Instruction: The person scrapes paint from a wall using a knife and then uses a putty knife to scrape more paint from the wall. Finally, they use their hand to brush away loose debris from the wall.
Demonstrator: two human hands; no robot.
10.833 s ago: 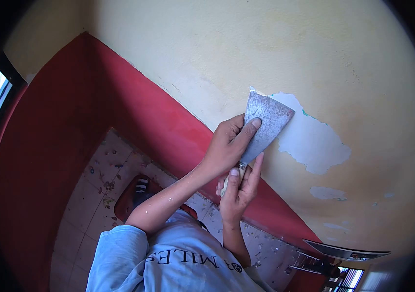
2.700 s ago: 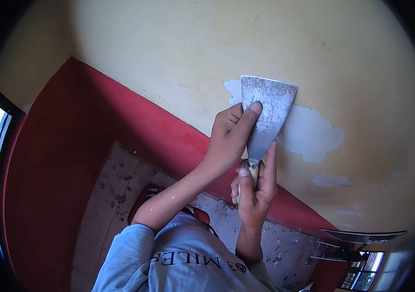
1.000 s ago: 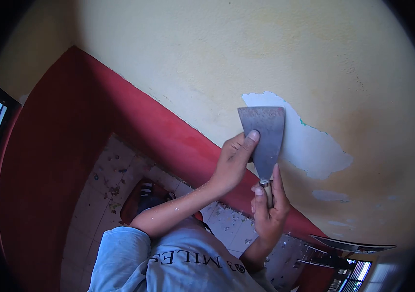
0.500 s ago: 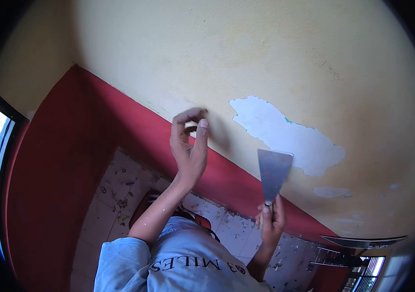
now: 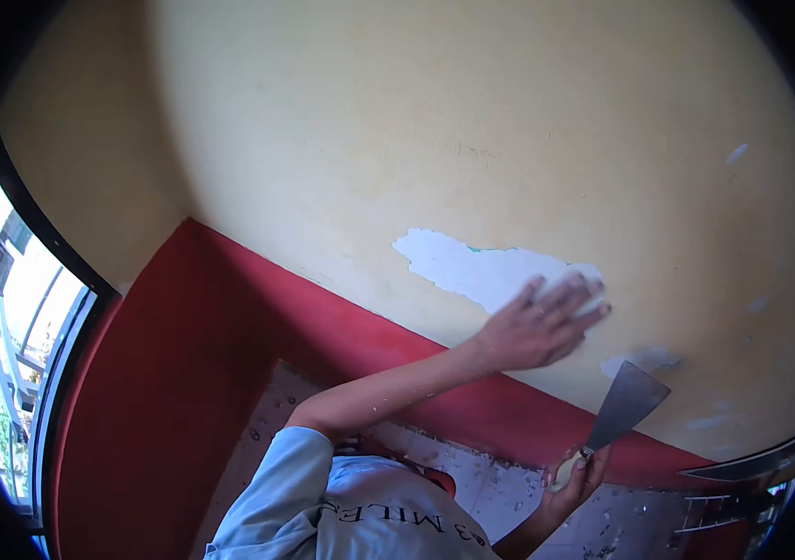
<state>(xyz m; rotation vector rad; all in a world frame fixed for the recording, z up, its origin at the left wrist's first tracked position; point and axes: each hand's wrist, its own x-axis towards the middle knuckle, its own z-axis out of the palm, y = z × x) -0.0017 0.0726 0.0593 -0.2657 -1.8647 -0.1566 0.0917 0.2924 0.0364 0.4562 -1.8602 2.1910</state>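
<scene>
My left hand (image 5: 539, 329) reaches across the cream wall (image 5: 323, 159), its fingers apart and overlapping the right end of a bare white patch (image 5: 458, 266) with ragged edges. Nothing shows in those fingers. Lower down on the right, my right hand (image 5: 588, 478) is closed around the pale handle of a paint scraper (image 5: 631, 403). The wide metal blade points up and to the right. Its tip overlaps a smaller whitish patch (image 5: 657, 357) in this view.
A red band (image 5: 351, 331) runs along the lower wall and around the corner. Flakes are scattered over the light tiled floor (image 5: 481, 476). A bright barred window (image 5: 20, 327) stands at the far left. A dark-framed panel (image 5: 761, 455) lies along the lower right.
My left hand has moved right, from near the red band to the white patch, and its curled fingers have spread. The scraper has moved right and down in my right hand. The view has shifted.
</scene>
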